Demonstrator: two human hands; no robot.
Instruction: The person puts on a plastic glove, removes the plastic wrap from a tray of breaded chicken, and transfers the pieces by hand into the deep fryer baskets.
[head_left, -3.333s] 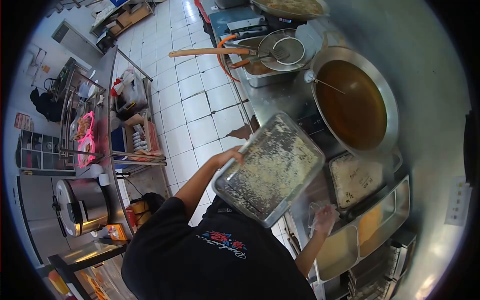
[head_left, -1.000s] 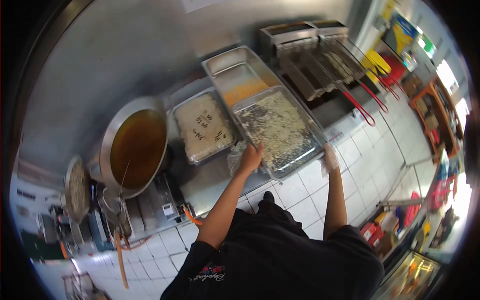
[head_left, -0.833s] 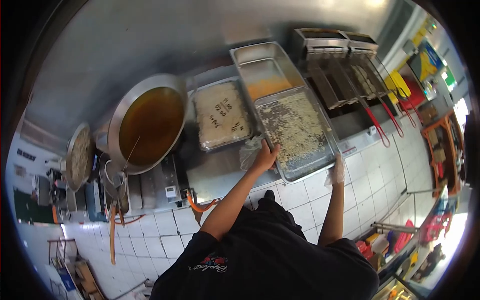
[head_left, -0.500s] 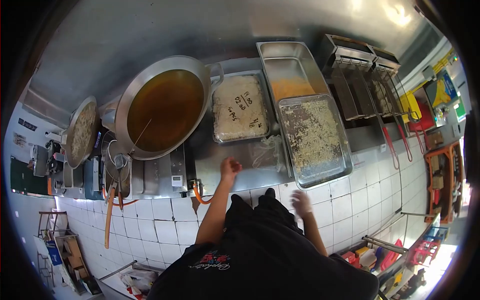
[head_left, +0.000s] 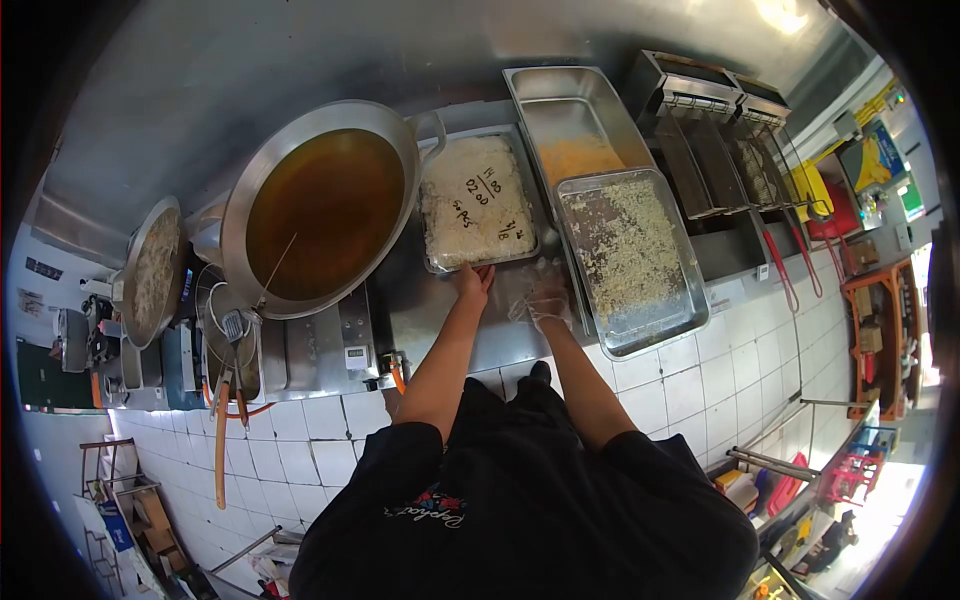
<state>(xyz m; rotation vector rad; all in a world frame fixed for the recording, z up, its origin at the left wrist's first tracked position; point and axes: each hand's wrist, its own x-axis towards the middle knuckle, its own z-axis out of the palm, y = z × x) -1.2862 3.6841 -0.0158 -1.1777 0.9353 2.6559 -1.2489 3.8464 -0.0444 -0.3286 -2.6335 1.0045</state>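
Observation:
My left hand (head_left: 475, 280) is at the front edge of a tray of pale crumbs (head_left: 480, 200). Its fingers are extended, the tips right at the rim. Clear film with black handwriting covers the tray. To the right, my right hand (head_left: 548, 305), which looks whitish as if in a thin clear glove, reaches down over crumpled clear plastic (head_left: 520, 311) on the steel counter (head_left: 430, 320). I cannot tell whether its fingers grip the plastic, which blurs them. Right of that hand is a metal tray of loose crumbs (head_left: 640, 255).
Left stands a large wok of brown oil (head_left: 325, 215), with a long-handled spatula (head_left: 233, 330) near its rim. Behind the crumb tray is a deep steel pan (head_left: 565, 100) with orange powder. Fryer baskets (head_left: 700, 165) with red handles stand at the right.
Both hands have moved forward over the counter: the left to the tray's front edge, the right inward from beside my body to the clear plastic. The view has shifted slightly.

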